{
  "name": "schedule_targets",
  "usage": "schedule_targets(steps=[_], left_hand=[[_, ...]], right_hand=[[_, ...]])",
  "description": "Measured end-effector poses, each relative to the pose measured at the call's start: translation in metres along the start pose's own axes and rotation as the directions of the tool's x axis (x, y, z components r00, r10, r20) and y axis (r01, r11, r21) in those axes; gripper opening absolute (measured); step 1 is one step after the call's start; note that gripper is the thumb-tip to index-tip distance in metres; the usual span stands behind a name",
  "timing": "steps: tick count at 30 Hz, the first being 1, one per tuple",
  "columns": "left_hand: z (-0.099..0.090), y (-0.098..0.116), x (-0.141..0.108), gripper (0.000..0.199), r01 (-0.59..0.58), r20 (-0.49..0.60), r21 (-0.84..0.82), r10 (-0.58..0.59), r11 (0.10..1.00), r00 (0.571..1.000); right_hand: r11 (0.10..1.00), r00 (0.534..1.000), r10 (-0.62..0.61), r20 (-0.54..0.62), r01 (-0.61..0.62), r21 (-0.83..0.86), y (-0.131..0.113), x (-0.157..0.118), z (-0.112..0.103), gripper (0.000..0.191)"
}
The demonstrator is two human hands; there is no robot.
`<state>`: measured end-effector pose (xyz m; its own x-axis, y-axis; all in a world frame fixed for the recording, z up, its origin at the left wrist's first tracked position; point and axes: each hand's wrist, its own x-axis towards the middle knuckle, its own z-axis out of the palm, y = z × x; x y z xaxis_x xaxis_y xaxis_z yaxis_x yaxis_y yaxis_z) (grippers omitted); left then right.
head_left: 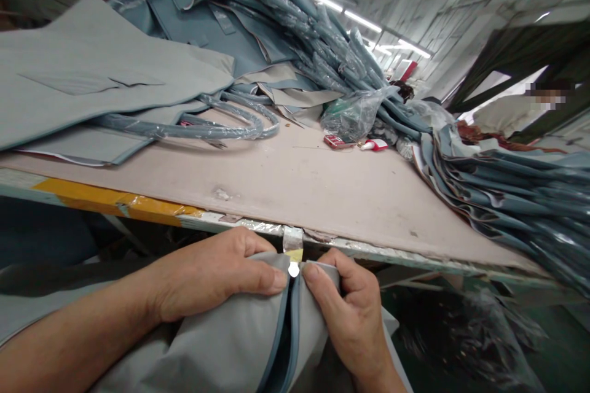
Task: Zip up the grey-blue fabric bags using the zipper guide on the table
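Note:
Grey sheet material [230, 344] with blue-grey edging hangs in front of the table's near edge. My left hand [216, 276] pinches it on one side of a long slit, thumb on top. On the slit's other side my right hand [350, 301] grips the same material between thumb and bent fingers. The two blue-edged sides meet near the top and part lower down. Between my thumbs shows a small bright white spot [294, 269], just below a metal-and-yellow tab [294, 245] at the table edge. What lies under the material is hidden.
The table [295, 178] carries grey panels [115, 67] at left, plastic-wrapped blue-grey tubing [221, 126], a clear bag [357, 113], a red box [338, 142] and a small red-and-white bottle [374, 145]. Folded blue-grey pieces [498, 190] pile at right. A person [511, 112] is beyond.

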<state>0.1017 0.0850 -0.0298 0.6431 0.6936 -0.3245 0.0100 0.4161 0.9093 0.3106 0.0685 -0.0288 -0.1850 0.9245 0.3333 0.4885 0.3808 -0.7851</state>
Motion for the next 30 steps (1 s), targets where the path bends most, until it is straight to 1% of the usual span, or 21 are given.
schedule_targets(steps=[4, 6, 8, 10, 12, 14, 15, 17, 19, 21, 23, 25, 30], left_hand=[[0.002, 0.007, -0.002, 0.032, -0.054, -0.034, 0.057, 0.056, 0.997, 0.998], [0.001, 0.009, -0.002, 0.031, -0.054, -0.036, 0.085, 0.057, 0.995, 0.998], [0.0, 0.008, -0.003, 0.034, -0.021, -0.018, 0.094, 0.022, 0.995, 1.0], [-0.002, 0.003, -0.002, 0.037, 0.0, 0.009, 0.076, -0.001, 0.997, 1.0], [-0.003, -0.003, -0.001, 0.039, -0.013, 0.016, 0.057, 0.012, 0.998, 1.0], [-0.003, -0.008, 0.001, 0.04, -0.04, -0.01, 0.049, 0.041, 0.998, 0.999], [-0.002, -0.01, 0.002, 0.039, -0.053, -0.03, 0.047, 0.055, 0.997, 0.998], [-0.001, -0.01, 0.002, 0.035, -0.076, -0.052, 0.048, 0.078, 0.996, 0.996], [0.0, -0.005, 0.002, 0.029, -0.108, -0.045, 0.055, 0.111, 0.993, 0.993], [0.002, 0.002, 0.0, 0.024, -0.128, -0.029, 0.058, 0.13, 0.99, 0.991], [0.004, 0.008, -0.002, 0.022, -0.128, -0.03, 0.062, 0.13, 0.99, 0.991], [0.004, 0.008, -0.003, 0.026, -0.102, -0.046, 0.057, 0.104, 0.993, 0.993], [0.001, -0.005, 0.001, 0.045, -0.062, -0.043, 0.001, 0.062, 0.998, 0.997]], right_hand=[[0.999, 0.999, 0.018, -0.034, -0.017, 0.04, -0.001, 0.001, 0.003, 0.035], [0.996, 0.999, 0.043, -0.017, -0.041, 0.08, 0.0, 0.002, 0.003, 0.036], [0.989, 0.996, 0.083, 0.034, -0.086, 0.118, 0.003, 0.002, 0.0, 0.038], [0.978, 0.985, 0.131, 0.11, -0.146, 0.149, 0.006, 0.001, -0.004, 0.038], [0.964, 0.966, 0.169, 0.195, -0.203, 0.172, 0.008, 0.001, -0.009, 0.035], [0.949, 0.946, 0.191, 0.261, -0.246, 0.198, 0.009, 0.0, -0.011, 0.033], [0.943, 0.942, 0.199, 0.269, -0.259, 0.208, 0.009, 0.0, -0.011, 0.033], [0.94, 0.951, 0.204, 0.232, -0.257, 0.224, 0.007, 0.0, -0.009, 0.035], [0.944, 0.965, 0.202, 0.167, -0.237, 0.231, 0.005, 0.001, -0.006, 0.036], [0.945, 0.971, 0.2, 0.129, -0.226, 0.237, 0.004, 0.002, -0.004, 0.036], [0.944, 0.97, 0.198, 0.139, -0.227, 0.24, 0.004, 0.003, -0.004, 0.036], [0.945, 0.967, 0.185, 0.174, -0.224, 0.238, 0.006, 0.003, -0.006, 0.037], [0.935, 0.952, 0.176, 0.251, -0.242, 0.258, 0.008, 0.004, -0.011, 0.033]])
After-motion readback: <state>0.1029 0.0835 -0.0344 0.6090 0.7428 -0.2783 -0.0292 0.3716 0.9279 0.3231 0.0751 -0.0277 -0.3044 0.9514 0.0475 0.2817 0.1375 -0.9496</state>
